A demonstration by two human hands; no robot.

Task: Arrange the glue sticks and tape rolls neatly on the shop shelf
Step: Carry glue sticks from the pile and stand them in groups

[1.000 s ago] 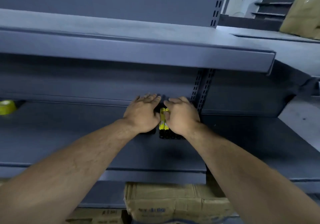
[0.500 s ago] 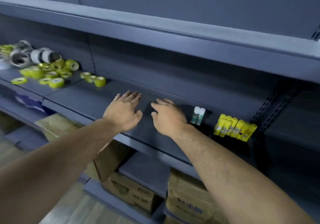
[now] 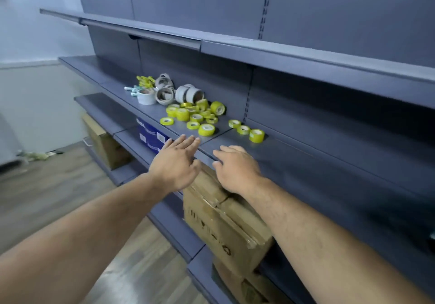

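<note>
Now | left hand spread, empty | right hand relaxed, empty | yellow tape rolls beyond on shelf

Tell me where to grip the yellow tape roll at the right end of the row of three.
Pinch the yellow tape roll across its outer wall, coming from above at the open front of the shelf. It seems to lie flat, hole up, with the back panel close behind. The right hand, open and empty, is nearer.
</note>
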